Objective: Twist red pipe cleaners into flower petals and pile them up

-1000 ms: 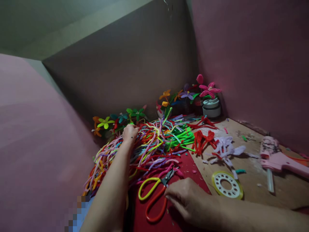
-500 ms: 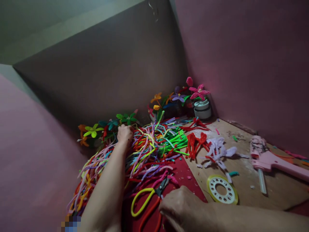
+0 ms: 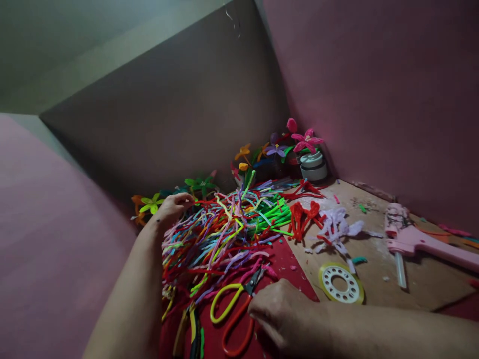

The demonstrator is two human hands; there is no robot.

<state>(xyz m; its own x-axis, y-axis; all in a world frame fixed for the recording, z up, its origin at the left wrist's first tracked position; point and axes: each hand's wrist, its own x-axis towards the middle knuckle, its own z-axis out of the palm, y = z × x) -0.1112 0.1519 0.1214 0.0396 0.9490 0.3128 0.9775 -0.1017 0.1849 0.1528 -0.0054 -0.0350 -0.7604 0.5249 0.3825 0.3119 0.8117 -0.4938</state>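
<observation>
Pipe cleaners [image 3: 220, 234] are seen heaped in a broad, loose tangle, to the right of the left hand [image 3: 174, 207] and beyond the right hand [image 3: 280, 311], to its left. They are thin, fuzzy and bent in many directions; pink, lilac, pale blue, yellow, orange and red are mixed throughout. Bright green ones [image 3: 275, 217] are laid more nearly parallel on the heap's right side. One pale green stem [image 3: 249, 183] is angled up above the rest.

The left hand is held at the heap's far left edge, fingers bent, the tips beside a red stem; whether it is gripped cannot be told. The right hand is closed, fingers curled, low against the scissors [image 3: 250, 287]; whether anything is held inside cannot be told. The scissors' loops are coloured yellow and red, the dark blades pointed away toward pink stems.

Right of the right hand, beyond its forearm, a tape roll [image 3: 324, 282] is laid flat on the surface [image 3: 411, 294]; farther right, a pink glue gun [image 3: 406, 241]. Red loops [image 3: 302, 219] and lilac pieces [image 3: 339, 229] are scattered beyond the right hand. Fuzzy flowers [image 3: 307, 140] are stood behind the heap, near a grey jar [image 3: 313, 167].
</observation>
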